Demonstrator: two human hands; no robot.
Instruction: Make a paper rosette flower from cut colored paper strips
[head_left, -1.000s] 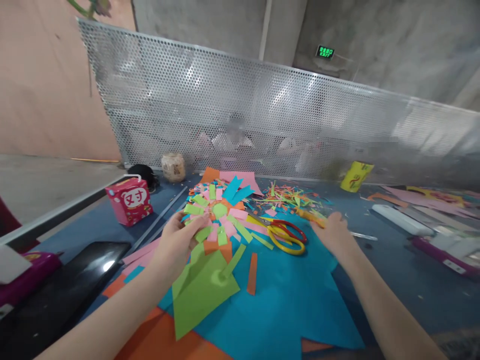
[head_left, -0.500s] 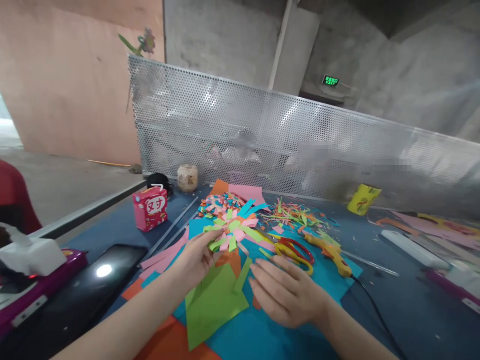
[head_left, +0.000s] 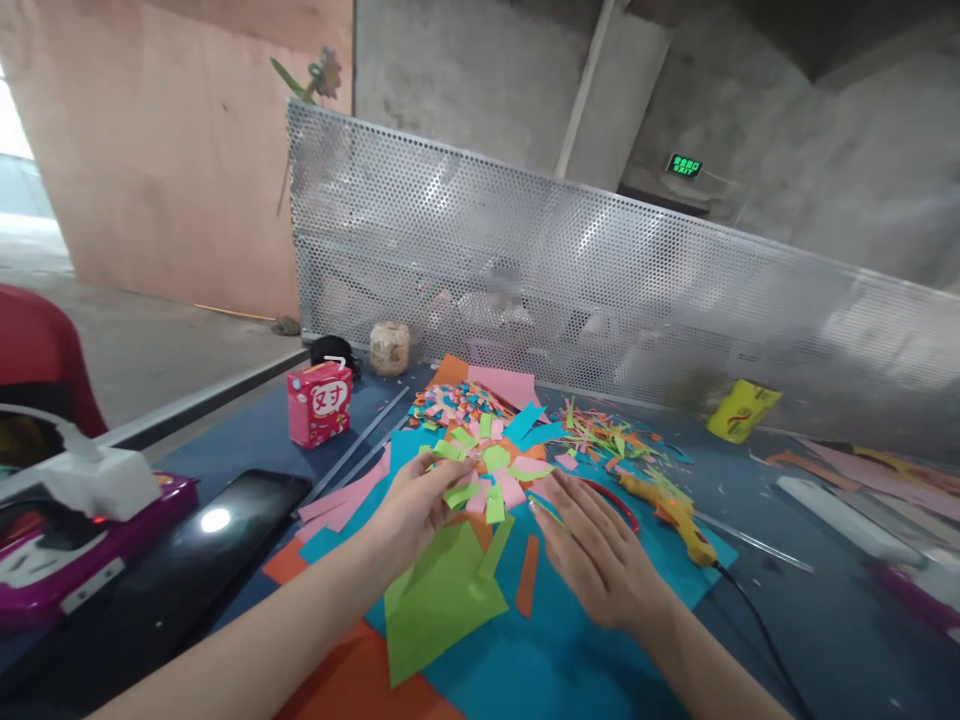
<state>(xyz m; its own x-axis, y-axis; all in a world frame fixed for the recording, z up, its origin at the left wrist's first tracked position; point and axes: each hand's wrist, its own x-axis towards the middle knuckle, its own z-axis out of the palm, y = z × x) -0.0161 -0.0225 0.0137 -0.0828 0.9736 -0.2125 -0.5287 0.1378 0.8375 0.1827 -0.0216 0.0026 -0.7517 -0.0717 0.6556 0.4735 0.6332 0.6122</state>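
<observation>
My left hand (head_left: 409, 505) pinches the left edge of a paper flower (head_left: 487, 470) made of green, pink and orange strips, held just above the sheets. My right hand (head_left: 596, 555) lies beside it on the right, fingers stretched out and apart, fingertips close to the flower's right side. Under both hands lie a green paper piece (head_left: 442, 600), a large blue sheet (head_left: 555, 650) and an orange sheet (head_left: 337, 680). An orange strip (head_left: 527, 590) rests on the blue sheet. Red-and-yellow scissors (head_left: 626, 500) are partly hidden behind my right hand.
A yellow glue gun (head_left: 675, 512) with a black cord lies to the right. Paper scraps (head_left: 600, 435) litter the far mat. A pink carton (head_left: 319, 402), a jar (head_left: 389, 347), a black tablet (head_left: 187, 545) and a purple device (head_left: 67, 545) stand left. A perforated metal screen (head_left: 600, 270) closes the back.
My right hand came back from the glue gun to the flower's right side. The left hand kept its hold on the flower. The view shifted left.
</observation>
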